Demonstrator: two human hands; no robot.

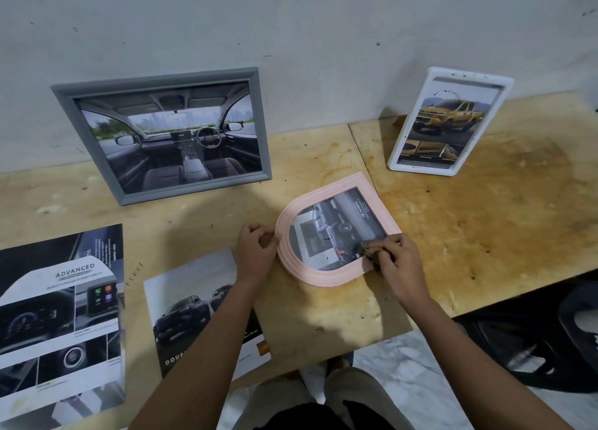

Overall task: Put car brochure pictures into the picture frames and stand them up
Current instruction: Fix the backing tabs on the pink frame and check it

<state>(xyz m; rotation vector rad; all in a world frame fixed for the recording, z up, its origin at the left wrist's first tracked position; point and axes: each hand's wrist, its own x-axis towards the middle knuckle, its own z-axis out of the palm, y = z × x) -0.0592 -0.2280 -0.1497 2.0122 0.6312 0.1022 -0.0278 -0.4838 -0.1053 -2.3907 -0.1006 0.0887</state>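
While the pink frame (323,276) lay flat on the table (485,222), near the grey frame (123,193), my left hand (255,251) gripped its arched rim and my right hand (394,258) pinched the picture (339,232) at its corner.

**Readable print on the brochure sheets**

"TOYOTA", with its logo, runs sideways on the picture (343,232) in the pink frame (323,279); "ADVANCED" heads the brochure page (61,316) at the left of the tabletop (485,222); the middle brochure (191,310) shows "DOU", the rest hidden; the smaller print is illegible.
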